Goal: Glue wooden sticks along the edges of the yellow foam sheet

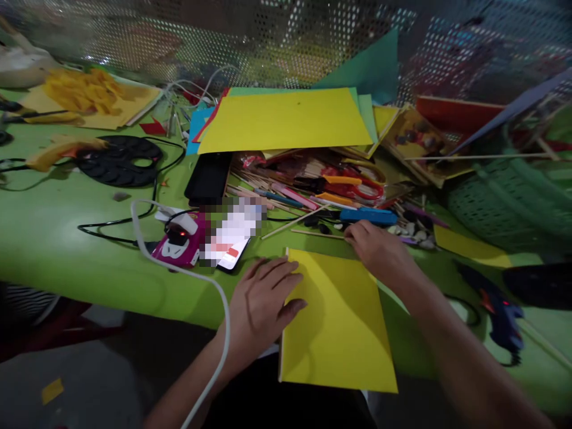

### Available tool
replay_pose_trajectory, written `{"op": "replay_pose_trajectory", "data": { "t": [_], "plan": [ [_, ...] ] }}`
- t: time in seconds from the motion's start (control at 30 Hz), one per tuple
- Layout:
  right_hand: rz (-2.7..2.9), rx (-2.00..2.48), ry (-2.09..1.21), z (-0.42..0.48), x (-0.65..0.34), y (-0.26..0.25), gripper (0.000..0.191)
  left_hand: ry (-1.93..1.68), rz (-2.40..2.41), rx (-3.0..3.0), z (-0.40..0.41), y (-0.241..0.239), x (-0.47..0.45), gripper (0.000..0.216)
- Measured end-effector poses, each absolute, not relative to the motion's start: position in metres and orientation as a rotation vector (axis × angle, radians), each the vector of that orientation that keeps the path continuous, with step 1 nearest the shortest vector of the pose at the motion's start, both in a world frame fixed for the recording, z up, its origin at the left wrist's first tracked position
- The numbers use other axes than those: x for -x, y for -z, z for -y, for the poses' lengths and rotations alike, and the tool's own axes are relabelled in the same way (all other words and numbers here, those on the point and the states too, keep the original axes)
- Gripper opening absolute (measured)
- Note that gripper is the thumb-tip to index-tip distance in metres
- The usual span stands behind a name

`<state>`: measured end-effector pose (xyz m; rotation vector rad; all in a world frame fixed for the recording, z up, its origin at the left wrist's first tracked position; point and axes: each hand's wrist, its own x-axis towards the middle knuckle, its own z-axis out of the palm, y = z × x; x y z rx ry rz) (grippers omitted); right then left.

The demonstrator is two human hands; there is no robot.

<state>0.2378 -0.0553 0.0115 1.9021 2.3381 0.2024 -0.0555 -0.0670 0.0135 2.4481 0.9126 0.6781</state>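
A yellow sheet of paper (342, 325) lies at the near edge of the green table (67, 238), hanging over it toward me. My left hand (263, 301) rests flat on the sheet's left edge, fingers stretched out and apart. My right hand (379, 250) sits at the sheet's far right corner, fingers curled down onto the table by a thin wooden stick (319, 233); whether it grips anything is hidden. A blue utility knife (369, 215) lies just beyond that hand.
A pile of sticks, pens and orange-handled scissors (339, 185) lies behind. Larger yellow sheets (286, 119), a phone (230, 235), a pink charger (179, 244) with a white cable, a black disc (118, 159), a green basket (513, 196) and a glue gun (500, 310) surround the work area.
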Motion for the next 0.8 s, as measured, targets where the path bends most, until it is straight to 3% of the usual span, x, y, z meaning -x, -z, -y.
{"op": "replay_pose_trajectory", "data": {
  "t": [0.8],
  "plan": [
    [-2.401,-1.911,-0.225,0.064,-0.245,-0.014,0.024,-0.754,-0.965,-2.430,0.061,-0.005,0.054,0.022]
  ]
}}
